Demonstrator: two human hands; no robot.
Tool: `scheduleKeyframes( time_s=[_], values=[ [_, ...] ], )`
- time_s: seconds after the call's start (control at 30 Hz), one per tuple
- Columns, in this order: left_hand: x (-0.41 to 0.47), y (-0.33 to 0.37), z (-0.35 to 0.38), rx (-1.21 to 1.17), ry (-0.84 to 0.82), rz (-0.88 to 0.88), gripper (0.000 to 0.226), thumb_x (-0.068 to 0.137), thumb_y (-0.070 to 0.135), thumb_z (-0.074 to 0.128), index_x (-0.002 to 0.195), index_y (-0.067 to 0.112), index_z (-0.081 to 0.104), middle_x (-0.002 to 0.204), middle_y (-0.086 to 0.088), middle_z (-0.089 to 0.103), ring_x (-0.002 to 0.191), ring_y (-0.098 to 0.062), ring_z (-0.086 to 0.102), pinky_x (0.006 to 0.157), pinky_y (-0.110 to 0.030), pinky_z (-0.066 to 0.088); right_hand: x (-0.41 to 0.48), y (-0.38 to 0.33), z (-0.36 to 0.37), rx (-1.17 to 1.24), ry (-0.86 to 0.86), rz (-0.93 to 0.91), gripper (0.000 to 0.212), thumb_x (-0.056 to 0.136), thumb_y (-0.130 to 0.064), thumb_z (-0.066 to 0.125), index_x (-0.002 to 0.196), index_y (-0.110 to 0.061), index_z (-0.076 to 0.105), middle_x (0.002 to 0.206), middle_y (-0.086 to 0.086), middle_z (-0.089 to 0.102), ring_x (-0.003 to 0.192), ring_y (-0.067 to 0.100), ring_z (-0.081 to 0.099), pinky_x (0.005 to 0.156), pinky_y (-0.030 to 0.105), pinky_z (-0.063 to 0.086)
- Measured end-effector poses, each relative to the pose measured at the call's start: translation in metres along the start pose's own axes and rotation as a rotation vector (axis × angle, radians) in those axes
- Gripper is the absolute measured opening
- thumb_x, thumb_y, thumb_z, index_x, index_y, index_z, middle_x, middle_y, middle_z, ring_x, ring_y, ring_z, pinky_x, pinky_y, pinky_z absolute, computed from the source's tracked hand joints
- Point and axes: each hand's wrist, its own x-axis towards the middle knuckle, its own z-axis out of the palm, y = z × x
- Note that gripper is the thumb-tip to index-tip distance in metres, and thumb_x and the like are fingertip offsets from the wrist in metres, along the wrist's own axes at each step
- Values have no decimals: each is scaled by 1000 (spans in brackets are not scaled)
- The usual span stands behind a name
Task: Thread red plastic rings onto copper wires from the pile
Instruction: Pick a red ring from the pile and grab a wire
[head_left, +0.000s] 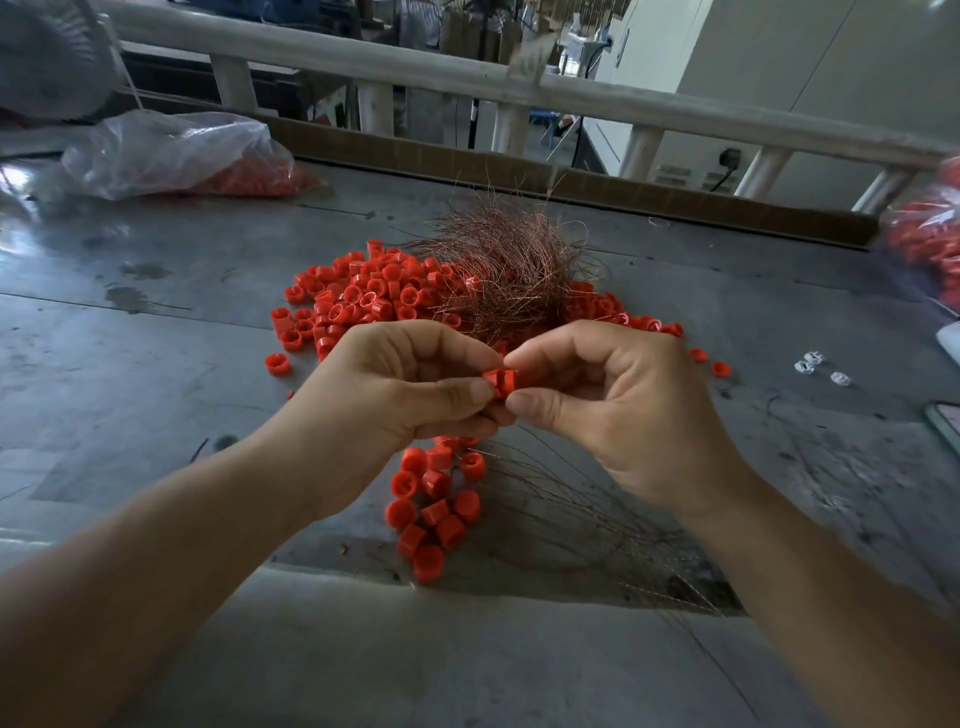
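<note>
**One ring pinched between both hands, centre frame**

Surroundings: grey table (156, 322). Clear plastic bag (171, 150) of red parts at upper left, and a second bag (924, 244) at the right edge. Three small white pieces (821, 366) at mid right. White railing (363, 57) across the top.

A copper wire tangle (514, 265) sits on the loose ring pile (363, 291) just above the hands, partly covering it.

Left hand (410, 384) and right hand (618, 405) meet fingertip to fingertip, each pinching the same single red ring (501, 382). Cannot tell whether a wire passes through it.

Below the hands lies a ring cluster (434, 504) of about a dozen. Thin stray wires (597, 519) fan toward lower right. The pile is too many to count.
</note>
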Motion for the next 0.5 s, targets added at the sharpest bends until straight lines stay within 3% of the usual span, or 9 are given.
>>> scheduleKeyframes(
  time_s=[0.33, 0.5],
  values=[
    [0, -2, 1, 45, 16, 4, 13, 57, 5, 63, 66, 12, 70, 66, -11, 70, 60, -18, 69, 54, -18, 53, -1, -3, 1, -131, 4, -29, 26, 67, -8, 76, 79, -29, 66, 76, -11, 69, 72, 3, 66, 67, 17, 54],
    [-1, -2, 0, 68, -26, -4, 17, 58, 7, 63, 67, 16, 73, 69, -10, 71, 64, -19, 70, 57, -20, 55, -2, -6, 1, -159, 5, -22, 22, 66, -8, 77, 80, -22, 67, 76, -9, 69, 71, 3, 66, 66, 17, 54]
  ],
)
